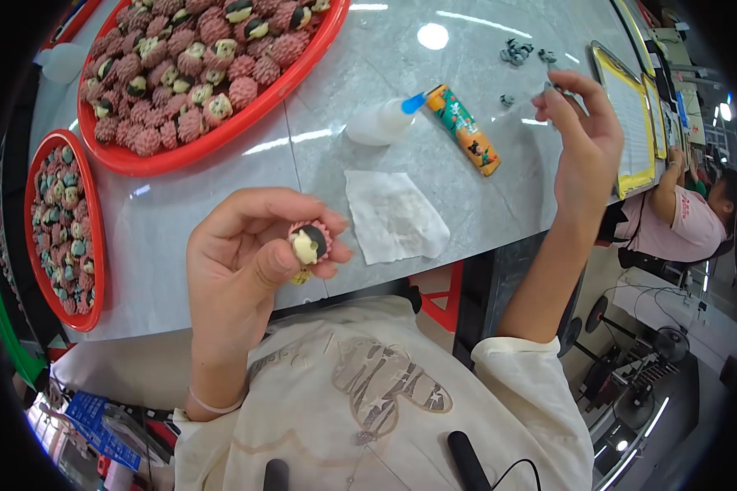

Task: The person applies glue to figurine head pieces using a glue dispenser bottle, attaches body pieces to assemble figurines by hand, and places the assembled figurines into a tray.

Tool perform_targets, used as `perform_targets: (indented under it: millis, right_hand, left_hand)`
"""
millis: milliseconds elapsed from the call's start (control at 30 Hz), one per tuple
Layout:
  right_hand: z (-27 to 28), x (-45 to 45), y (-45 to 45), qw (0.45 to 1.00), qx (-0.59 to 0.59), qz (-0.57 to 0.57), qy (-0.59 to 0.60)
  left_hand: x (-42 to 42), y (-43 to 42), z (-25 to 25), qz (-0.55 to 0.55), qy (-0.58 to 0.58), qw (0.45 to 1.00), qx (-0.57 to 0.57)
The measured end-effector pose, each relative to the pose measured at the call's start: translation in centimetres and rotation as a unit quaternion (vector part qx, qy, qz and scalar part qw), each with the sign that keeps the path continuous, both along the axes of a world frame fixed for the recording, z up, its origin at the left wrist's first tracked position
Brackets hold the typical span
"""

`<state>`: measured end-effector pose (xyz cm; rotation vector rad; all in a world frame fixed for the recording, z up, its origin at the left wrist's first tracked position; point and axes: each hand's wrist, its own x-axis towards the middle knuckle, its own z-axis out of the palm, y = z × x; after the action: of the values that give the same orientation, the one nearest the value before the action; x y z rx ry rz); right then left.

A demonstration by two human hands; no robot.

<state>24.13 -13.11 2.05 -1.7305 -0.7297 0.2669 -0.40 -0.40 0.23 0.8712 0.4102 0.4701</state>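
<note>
My left hand (pixel 241 258) is closed around a small figurine (pixel 307 244) with a cream animal face, a dark patch on its head and a pink ridged rim. A bit of yellow (pixel 300 277) shows just below it. Farther right, my right hand (pixel 585 135) is raised over the table, thumb and forefinger pinched on a small grey piece that the fingers partly hide. Close to those fingertips lie several small dark grey pieces (pixel 516 52). Between my hands are a white squeeze bottle (pixel 378 124) with a blue tip, an orange and green printed packet (pixel 464 131) and a white tissue (pixel 395 219).
A large red basin (pixel 213 157) holds many pink figurines at the back left. Another red tray (pixel 98 270) of figurines stands at the left edge. A yellow-edged clipboard (pixel 626 106) lies at the right. Beyond it sits a person in a pink shirt (pixel 671 222).
</note>
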Motion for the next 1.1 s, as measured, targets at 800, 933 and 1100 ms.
perform_targets:
  millis: [800,933,1100]
  right_hand:
    - [0.6,-11.5,2.5,0.953,0.076,0.280,0.084]
    - [0.7,-12.1,2.6,0.959,0.087,0.262,0.065]
    - [0.2,-11.7,2.9,0.949,0.102,0.289,-0.068]
  left_hand:
    - [-0.2,0.2,-0.5,-0.023,-0.026,0.999,0.013]
    - [-0.2,0.3,-0.6,-0.016,-0.017,1.000,0.021]
    - [-0.1,0.2,-0.6,-0.005,-0.012,0.999,0.038]
